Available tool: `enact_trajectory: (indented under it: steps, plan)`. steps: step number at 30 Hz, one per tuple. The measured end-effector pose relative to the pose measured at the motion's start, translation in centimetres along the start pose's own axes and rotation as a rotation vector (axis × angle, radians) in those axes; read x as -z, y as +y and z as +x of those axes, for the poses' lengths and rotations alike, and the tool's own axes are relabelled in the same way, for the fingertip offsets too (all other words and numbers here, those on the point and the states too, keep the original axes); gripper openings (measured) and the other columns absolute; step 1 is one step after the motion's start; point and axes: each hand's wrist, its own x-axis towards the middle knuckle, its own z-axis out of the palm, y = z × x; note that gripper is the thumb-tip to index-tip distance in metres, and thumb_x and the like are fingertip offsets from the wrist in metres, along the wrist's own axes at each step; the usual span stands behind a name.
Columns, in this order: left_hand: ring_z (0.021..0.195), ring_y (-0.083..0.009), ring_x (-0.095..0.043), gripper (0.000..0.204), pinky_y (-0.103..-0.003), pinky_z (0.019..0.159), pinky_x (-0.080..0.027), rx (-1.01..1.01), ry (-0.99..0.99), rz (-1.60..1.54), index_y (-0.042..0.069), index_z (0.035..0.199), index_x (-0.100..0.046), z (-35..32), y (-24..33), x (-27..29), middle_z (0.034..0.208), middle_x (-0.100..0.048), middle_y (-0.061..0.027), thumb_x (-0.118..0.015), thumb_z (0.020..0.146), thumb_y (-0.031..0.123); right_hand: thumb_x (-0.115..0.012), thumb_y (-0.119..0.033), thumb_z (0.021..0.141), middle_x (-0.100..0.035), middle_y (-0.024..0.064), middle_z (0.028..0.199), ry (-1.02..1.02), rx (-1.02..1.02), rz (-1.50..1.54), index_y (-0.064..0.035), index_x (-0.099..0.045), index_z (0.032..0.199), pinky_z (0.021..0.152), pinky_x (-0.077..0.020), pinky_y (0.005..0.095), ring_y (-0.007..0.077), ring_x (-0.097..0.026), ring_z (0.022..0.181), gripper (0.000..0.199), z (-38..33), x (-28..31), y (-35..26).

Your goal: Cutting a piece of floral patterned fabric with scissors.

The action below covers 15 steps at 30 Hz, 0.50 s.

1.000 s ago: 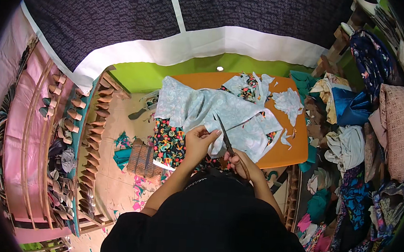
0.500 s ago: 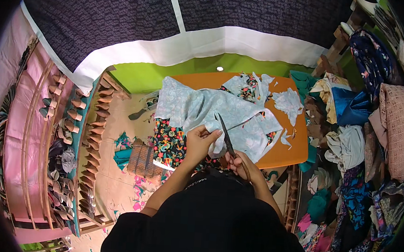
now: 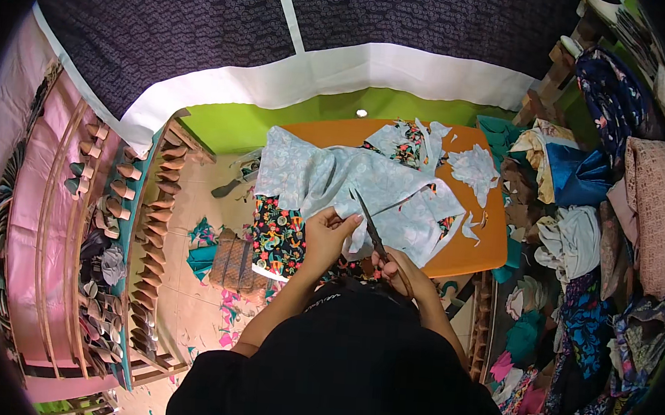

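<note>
2 hands apart: left hand pinches pale-blue patterned fabric on an orange table; right hand grips slender dark metal scissors. Scissors extend over the fabric, long axis diagonal, tips pointing forward-left.

You wear this camera on your head, the left one of a side-by-side pair. It looks down over your black top, at about arm's reach from your left hand and right hand, which sit mid-view above the table. Its wide fisheye also takes in the racks on your left and cloth pile on your right, bending straight edges near the rim.
</note>
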Motion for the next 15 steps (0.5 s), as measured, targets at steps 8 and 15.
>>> enact_trajectory:
  steps: [8,15]
  plan:
    - [0.059,-0.0047,-0.051,0.015,-0.017,0.053,-0.040,-0.042,0.005,0.016,-0.005,0.085,-0.059,0.2,-0.3,-0.1,0.070,-0.059,-0.0031,-0.062,0.075,0.005,-0.032,-0.075,0.064,-0.038,0.0023,0.058,-0.009,0.095,-0.074,-0.0023,-0.042,0.075,0.047,-0.0326,0.0250,0.0122,-0.038,0.052,0.074,0.3,0.1,1.2]
    - [0.056,-0.0035,-0.049,0.013,-0.017,0.050,-0.038,-0.050,-0.002,0.014,-0.004,0.083,-0.059,0.4,-0.4,0.0,0.067,-0.057,-0.0013,-0.063,0.075,0.006,-0.038,-0.083,0.048,-0.034,-0.0050,0.057,0.004,0.012,0.110,-0.0089,-0.037,0.072,0.041,-0.0250,0.0169,0.0028,-0.031,0.048,0.077,0.3,-0.3,1.2]
